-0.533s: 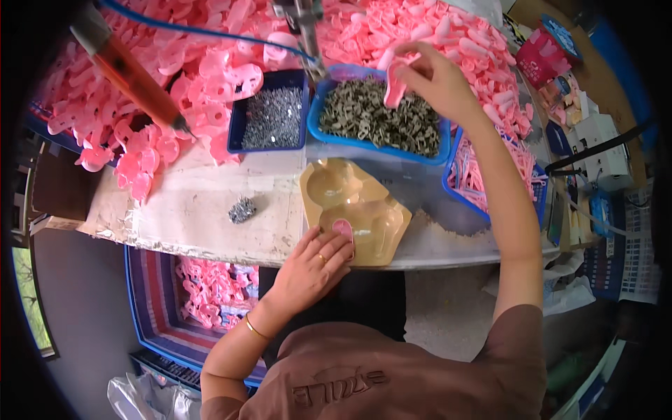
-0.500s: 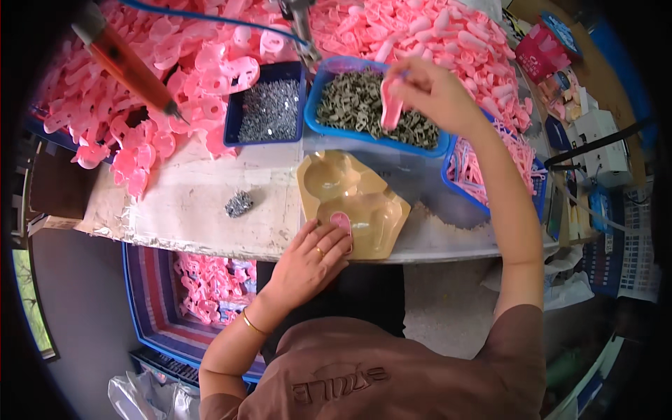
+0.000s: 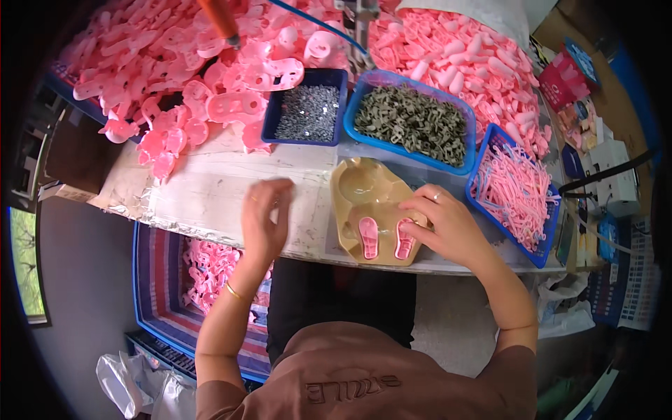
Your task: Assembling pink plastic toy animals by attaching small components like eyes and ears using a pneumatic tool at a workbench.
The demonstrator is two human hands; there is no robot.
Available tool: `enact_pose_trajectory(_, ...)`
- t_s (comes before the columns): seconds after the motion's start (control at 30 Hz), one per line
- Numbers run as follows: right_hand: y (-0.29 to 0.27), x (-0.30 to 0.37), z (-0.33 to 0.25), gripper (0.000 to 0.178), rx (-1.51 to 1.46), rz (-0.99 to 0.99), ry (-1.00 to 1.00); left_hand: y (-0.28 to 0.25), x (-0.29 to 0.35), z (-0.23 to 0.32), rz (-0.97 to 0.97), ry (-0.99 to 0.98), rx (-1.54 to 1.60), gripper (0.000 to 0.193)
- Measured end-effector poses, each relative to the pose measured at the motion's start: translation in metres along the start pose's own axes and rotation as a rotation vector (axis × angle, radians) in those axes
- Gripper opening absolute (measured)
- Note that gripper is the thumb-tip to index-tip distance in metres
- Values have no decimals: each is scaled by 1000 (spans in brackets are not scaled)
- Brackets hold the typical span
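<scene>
A tan moulded fixture [image 3: 348, 231] with rounded hollows lies at the table's front edge. One pink sole-shaped piece [image 3: 369, 238] sits upright in its lower left slot. In the lower right slot is a second pink sole-shaped piece [image 3: 404, 241], with my right hand [image 3: 448, 227] over its upper end, thumb and finger on it. To the left of the fixture, my left hand [image 3: 262, 217] is held over the tabletop, fingers bent and drawn toward the thumb. What its fingertips hold, if anything, is too small to make out. The small heap of screws is hidden by this hand.
Behind the fixture stand a dark blue tray [image 3: 308, 115] of screws and a blue tray [image 3: 413, 126] of grey-brown clips. A blue basket [image 3: 514, 196] of pink strips is at right. Pink parts [image 3: 210, 63] pile behind. A screwdriver [image 3: 222, 24] hangs above.
My right hand has come down from the clip tray to the fixture with the pink piece. My left hand has left the fixture and moved left. The view has shifted.
</scene>
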State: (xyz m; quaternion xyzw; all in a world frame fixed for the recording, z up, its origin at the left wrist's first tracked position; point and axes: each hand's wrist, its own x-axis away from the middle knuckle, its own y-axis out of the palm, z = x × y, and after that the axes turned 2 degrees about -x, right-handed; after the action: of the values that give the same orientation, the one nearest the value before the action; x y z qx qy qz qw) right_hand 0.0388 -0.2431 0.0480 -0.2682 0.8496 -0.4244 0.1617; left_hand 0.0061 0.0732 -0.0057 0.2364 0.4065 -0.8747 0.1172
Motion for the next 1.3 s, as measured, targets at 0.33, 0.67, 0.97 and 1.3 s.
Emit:
enact_pose_trajectory(0.33, 15, -17, -25, 16, -143, 7, -130, -10, -168, -127, -71, 245, -632, 31)
enact_pose_trajectory(0.67, 6, -2, -22, 12, -273, -47, 20, -96, -42, -53, -161, 449, -705, 37)
enact_pose_trajectory(0.97, -18, 3, -40, 11, -250, 161, 2, -54, 41, 33, -318, 512, -252, 43)
enact_pose_trajectory(1.3, 11, 8, -30, 24, -36, 134, -109, 29, 23, 70, -300, 424, -24, 51)
